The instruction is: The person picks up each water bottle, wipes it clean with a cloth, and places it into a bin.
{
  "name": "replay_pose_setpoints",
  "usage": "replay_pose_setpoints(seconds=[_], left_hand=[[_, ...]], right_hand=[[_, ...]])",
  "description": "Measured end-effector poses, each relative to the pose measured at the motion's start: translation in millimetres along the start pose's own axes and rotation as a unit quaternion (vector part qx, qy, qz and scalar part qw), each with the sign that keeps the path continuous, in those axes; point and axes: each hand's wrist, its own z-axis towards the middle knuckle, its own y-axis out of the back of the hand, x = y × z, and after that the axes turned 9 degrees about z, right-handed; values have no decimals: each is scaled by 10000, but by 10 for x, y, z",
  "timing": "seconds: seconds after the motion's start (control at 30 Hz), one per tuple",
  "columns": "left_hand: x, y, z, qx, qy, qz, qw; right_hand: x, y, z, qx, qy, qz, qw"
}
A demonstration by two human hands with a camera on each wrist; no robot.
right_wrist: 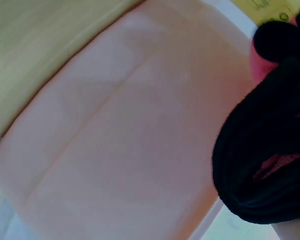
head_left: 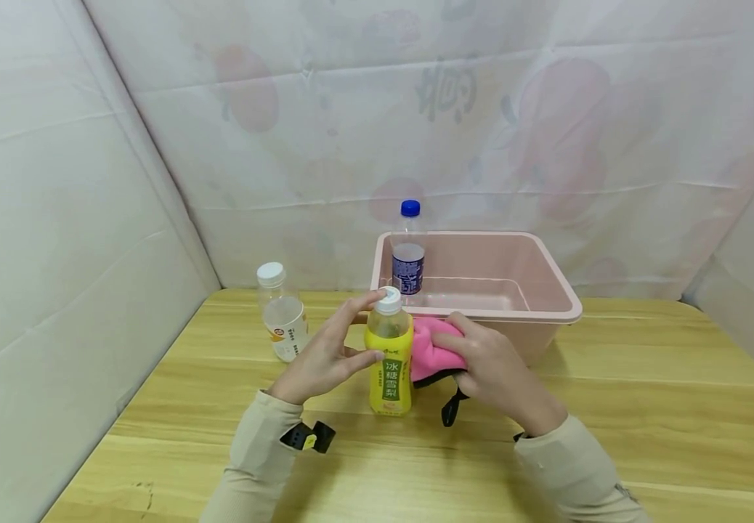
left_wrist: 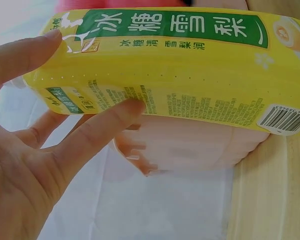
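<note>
A yellow-labelled drink bottle (head_left: 390,370) with a white cap stands upright on the table in the head view. My left hand (head_left: 325,359) holds its upper part, with the thumb against the label and a finger at the cap. In the left wrist view the fingers (left_wrist: 97,131) of this hand touch the yellow label. My right hand (head_left: 491,367) grips a pink cloth (head_left: 434,347) with black edging against the bottle's right side. A black loop (head_left: 452,409) hangs from the cloth. The right wrist view shows the black edging (right_wrist: 240,155) close up; that hand is mostly hidden there.
Behind the hands is a pink plastic bin (head_left: 547,315). A clear bottle with a blue cap (head_left: 408,265) stands inside its left end. Left of the left hand, a clear bottle with a white cap (head_left: 283,319) stands on the wooden table (head_left: 174,428). Pale curtains (head_left: 325,145) enclose the table.
</note>
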Motion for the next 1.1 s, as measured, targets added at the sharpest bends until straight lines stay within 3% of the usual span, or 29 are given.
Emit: replay_pose_setpoints(seconds=[0.23,0.37,0.47,0.67,0.87,1.1], left_hand=[[-4,0,11,27,-14,6,10000],[5,-2,17,23,-53,23,10000],[11,-2,25,15,-94,52,9999],[5,10,28,19,-95,100,9999],[13,10,17,7,-72,60,10000],[19,10,5,12,-21,8,10000]], right_hand=[[8,-101,-51,1355,-463,-159,9896],[17,-184,-85,2331,-877,-109,9684],[22,-226,-103,2710,-1100,-71,9563],[16,-236,-109,2653,-1127,-76,9575],[-15,-212,-92,2442,-792,-183,9663],[13,-75,-37,1303,-307,-272,9906]])
